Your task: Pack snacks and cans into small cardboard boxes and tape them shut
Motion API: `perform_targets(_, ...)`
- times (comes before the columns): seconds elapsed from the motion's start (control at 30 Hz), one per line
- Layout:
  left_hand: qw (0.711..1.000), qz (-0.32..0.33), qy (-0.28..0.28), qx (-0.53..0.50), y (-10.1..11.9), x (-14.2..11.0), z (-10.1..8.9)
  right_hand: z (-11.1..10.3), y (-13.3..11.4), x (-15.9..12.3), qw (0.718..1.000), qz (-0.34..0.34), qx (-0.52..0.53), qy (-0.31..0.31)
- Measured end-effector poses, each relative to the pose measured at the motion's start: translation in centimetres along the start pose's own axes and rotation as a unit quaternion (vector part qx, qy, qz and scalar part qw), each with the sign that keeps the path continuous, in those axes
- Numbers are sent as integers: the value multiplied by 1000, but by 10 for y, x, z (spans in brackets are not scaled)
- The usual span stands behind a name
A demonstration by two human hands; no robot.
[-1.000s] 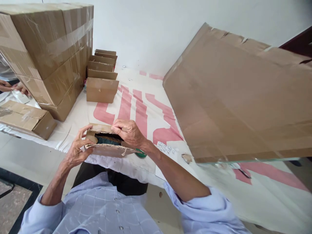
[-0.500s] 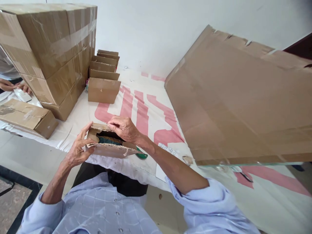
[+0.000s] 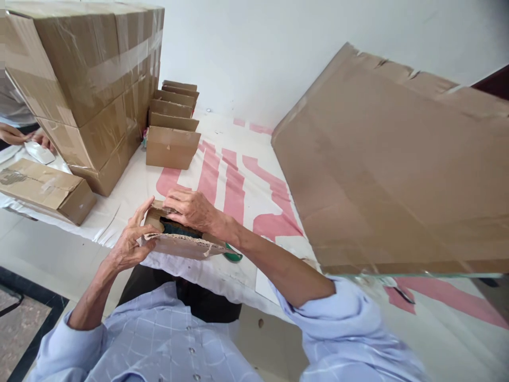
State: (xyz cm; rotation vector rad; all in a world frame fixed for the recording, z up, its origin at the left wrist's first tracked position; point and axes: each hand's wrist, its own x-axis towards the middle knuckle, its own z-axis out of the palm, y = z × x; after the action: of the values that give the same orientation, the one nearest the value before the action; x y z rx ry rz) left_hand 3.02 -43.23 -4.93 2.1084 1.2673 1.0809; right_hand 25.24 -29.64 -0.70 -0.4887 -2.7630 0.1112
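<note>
A small cardboard box (image 3: pixel 181 247) with a ragged opening is held at the table's front edge. Something dark blue-green (image 3: pixel 178 228) shows inside it; its kind is hard to make out. My left hand (image 3: pixel 133 239) grips the box's left end, thumb on the near side and fingers along the end. My right hand (image 3: pixel 194 212) is closed at the far edge of the opening, its fingers curled over the cardboard and partly hiding it. A green round object (image 3: pixel 233 253) lies on the cloth by the box's right end, partly covered by the right forearm.
A tall stack of taped cartons (image 3: pixel 99 74) stands at the left, with a closed carton (image 3: pixel 47 188) before it. Several small open boxes (image 3: pixel 173 147) line up beside the stack. A large cardboard-covered panel (image 3: pixel 389 170) leans at the right. Another person's hands (image 3: pixel 42 139) are at far left.
My right hand has slid leftward along the far edge of the opening, covering more of it. My left hand keeps its grip on the box. The view has shifted slightly.
</note>
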Motion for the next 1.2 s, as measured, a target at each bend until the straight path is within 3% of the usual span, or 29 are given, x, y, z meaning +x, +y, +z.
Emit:
perform_targets(0.13, 1000, -1, -8, -9, -1, 1, -1, 14, 0, -1, 999, 0, 9, 51)
perform_targets(0.33, 1000, -11, -14, -12, 1, 5, -3, 17, -4, -4, 992, 22, 63, 109)
perform_targets(0.6, 999, 31, -24, 11, 7, 15, -6, 16, -5, 2, 951, 99, 267, 119)
perform_targets(0.77, 998, 48, -23, 19, 6, 17, -7, 14, -5, 6, 884, 227, 395, 106)
perform_targets(0.9, 999, 20, -26, 41, 0, 9, -7, 13, 5, 9, 784, 324, 508, 151)
perform_targets(1.0, 998, 19, -20, 51, -5, 7, -9, 3, 13, 3, 717, 344, 570, 205)
perform_targets(1.1, 998, 34, -16, 50, -7, 10, -12, -15, 14, -20, 684, 345, 584, 267)
perform_targets(1.2, 998, 50, -3, 48, -16, 13, -16, -26, 12, -67, 677, 356, 538, 354)
